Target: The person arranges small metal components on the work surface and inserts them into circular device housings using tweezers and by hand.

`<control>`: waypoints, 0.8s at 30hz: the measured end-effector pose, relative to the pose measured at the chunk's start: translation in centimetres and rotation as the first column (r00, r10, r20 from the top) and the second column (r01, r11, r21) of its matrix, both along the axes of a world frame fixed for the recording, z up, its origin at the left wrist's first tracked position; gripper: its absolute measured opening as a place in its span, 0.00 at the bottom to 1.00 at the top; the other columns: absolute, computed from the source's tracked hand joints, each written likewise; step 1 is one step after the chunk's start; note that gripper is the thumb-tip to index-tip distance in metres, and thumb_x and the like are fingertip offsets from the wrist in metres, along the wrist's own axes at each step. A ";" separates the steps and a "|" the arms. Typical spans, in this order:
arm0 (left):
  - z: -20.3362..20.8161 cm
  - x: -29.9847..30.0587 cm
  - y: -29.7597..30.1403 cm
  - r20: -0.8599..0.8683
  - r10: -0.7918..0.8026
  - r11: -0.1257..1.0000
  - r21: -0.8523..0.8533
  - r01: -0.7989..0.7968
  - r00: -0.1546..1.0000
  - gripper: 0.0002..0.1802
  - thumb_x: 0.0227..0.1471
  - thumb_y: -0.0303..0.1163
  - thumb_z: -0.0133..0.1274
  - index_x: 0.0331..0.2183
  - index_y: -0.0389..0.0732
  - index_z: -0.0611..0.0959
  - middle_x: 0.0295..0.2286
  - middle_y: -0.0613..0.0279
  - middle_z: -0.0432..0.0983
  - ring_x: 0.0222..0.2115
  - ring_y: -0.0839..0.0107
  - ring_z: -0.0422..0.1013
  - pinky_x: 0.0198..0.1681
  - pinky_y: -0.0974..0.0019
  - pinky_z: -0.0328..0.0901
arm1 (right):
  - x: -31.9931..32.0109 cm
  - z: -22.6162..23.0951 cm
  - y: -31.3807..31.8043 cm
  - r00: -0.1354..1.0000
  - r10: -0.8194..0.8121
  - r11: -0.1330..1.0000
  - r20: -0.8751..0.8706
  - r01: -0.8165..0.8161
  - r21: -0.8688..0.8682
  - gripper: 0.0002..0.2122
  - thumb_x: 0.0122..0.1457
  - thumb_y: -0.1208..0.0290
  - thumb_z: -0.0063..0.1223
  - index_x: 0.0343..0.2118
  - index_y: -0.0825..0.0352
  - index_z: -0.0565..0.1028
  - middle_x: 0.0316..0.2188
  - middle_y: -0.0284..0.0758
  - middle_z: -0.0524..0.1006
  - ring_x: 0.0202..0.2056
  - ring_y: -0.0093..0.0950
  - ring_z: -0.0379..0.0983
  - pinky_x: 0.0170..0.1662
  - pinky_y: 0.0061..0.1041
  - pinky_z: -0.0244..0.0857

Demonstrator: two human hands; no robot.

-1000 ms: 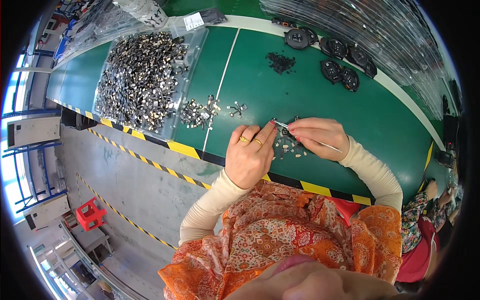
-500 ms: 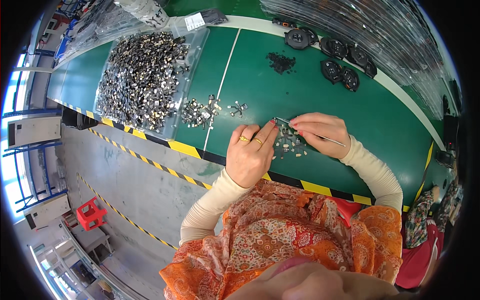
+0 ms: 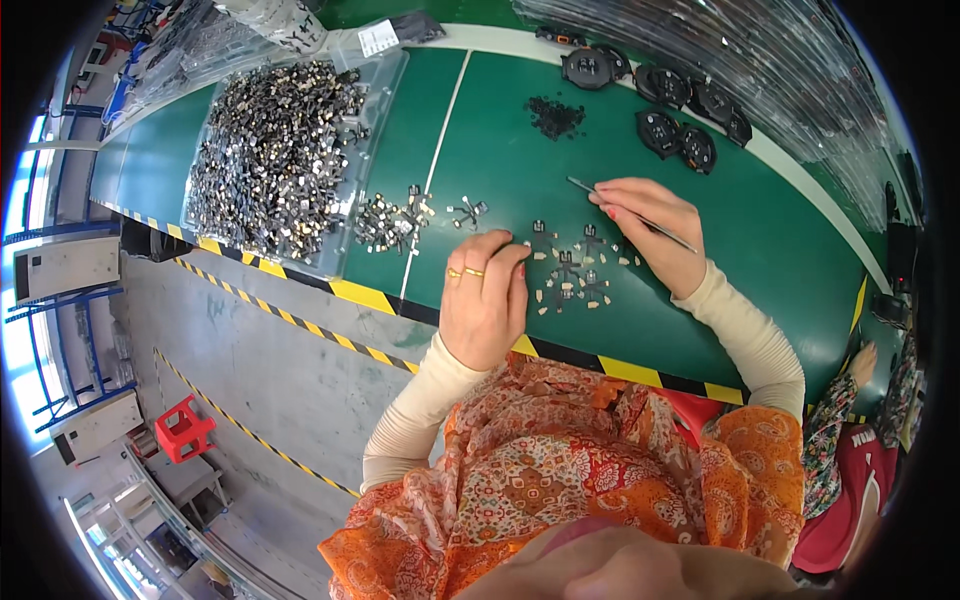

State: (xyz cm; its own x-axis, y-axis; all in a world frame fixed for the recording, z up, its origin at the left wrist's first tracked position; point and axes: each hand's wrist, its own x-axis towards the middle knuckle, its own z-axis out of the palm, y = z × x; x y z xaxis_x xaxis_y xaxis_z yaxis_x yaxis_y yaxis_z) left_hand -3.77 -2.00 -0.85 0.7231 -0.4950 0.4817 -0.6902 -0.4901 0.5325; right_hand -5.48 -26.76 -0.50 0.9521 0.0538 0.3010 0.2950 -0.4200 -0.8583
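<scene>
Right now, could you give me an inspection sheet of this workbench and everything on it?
Surface: green bench, yellow-black striped front edge.
Job's things: small black-and-pale parts spread between both hands.
Clutter: clear tray heaped with metal pieces; round black housings at the back.
Hands: left hand flat on the bench, fingertips at the parts; right hand holds thin tweezers.
Cables: nothing seen.
Surroundings: concrete floor, red stool.

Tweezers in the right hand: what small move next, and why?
Probably lower the tweezers tip toward the nearest small part. The right hand holds them just above the cluster of small parts, and the left hand rests flat on the green table beside it.
</scene>
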 end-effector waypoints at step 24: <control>-0.6 -6.0 0.1 0.089 -0.057 0.977 0.210 0.038 0.994 0.19 0.44 0.29 0.60 0.43 0.39 0.81 0.42 0.61 0.70 0.43 0.64 0.66 0.47 0.58 0.60 | -6.2 0.6 -0.2 0.922 0.371 0.919 0.108 -0.348 -0.186 0.15 0.52 0.84 0.57 0.44 0.70 0.78 0.48 0.41 0.77 0.42 0.35 0.79 0.43 0.29 0.74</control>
State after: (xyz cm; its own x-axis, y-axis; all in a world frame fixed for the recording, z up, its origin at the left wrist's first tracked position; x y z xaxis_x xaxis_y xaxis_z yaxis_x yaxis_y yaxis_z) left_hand -9.82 -1.94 -1.47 0.6527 -0.6243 0.4292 -0.7575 -0.5487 0.3538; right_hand -11.71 -26.94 0.09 0.8086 0.4431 0.3872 0.5630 -0.3912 -0.7280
